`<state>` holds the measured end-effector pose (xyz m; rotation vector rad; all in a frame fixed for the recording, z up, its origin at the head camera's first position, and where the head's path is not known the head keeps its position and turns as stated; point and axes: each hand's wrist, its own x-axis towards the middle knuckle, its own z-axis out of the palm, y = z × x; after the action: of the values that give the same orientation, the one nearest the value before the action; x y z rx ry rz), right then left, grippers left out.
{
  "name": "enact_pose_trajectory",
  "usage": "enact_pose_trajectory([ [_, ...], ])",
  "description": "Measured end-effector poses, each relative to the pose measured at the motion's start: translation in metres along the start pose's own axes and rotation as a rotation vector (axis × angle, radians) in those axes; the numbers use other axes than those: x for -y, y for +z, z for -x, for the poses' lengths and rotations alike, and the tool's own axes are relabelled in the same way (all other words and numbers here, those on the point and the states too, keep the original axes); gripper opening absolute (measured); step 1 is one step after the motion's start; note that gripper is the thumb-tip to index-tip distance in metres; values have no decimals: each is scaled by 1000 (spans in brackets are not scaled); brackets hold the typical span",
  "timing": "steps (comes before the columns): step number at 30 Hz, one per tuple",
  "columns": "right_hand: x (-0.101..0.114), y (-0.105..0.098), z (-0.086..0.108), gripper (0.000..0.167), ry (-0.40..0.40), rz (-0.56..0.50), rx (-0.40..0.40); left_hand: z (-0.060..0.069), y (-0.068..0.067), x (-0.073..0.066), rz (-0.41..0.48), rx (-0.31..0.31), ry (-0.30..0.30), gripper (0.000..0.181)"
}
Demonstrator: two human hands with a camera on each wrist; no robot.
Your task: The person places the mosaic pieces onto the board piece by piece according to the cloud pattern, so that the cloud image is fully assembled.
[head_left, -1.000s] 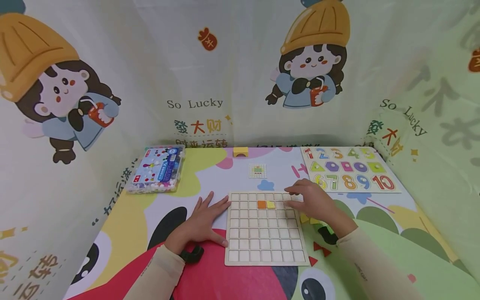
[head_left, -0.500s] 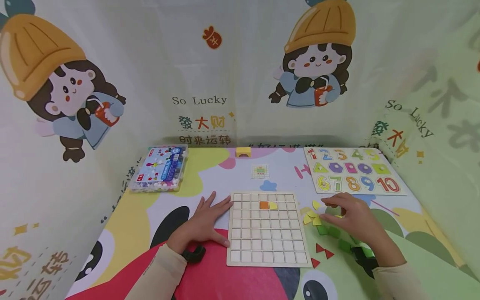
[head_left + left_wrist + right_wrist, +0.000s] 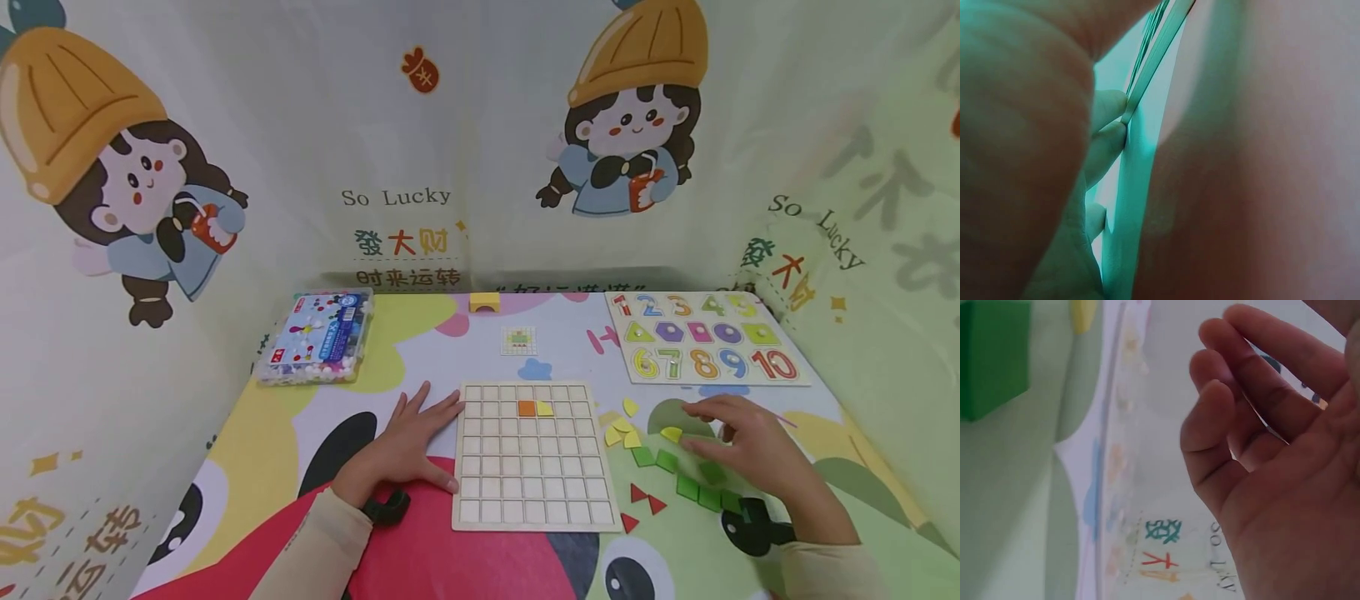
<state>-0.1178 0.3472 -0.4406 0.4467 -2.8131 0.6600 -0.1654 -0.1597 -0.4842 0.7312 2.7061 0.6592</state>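
Right hand [image 3: 757, 442] holds nothing, thumb and fingers apart; I judge the yellow piece [image 3: 671, 434] just beyond its thumb light, stiff, best pinched by its edges.

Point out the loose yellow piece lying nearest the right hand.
It's the single yellow piece just left of the right hand; the other loose yellow pieces lie farther left, closer to the grid board.
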Motion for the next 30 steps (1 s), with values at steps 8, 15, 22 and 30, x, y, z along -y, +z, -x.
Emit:
enact_pose_trajectory([
  [8, -8, 6, -1, 50, 78, 19, 133, -1, -1, -1, -1, 6, 0, 123],
  [15, -11, 10, -6, 47, 77, 28, 149, 0, -1, 0, -4, 14, -11, 124],
  [22, -15, 18, -10, 41, 96, 13, 195, 0, -1, 1, 0, 10, -10, 124],
  [30, -14, 25, -12, 35, 47, 20, 198, 0, -1, 1, -4, 13, -5, 123],
])
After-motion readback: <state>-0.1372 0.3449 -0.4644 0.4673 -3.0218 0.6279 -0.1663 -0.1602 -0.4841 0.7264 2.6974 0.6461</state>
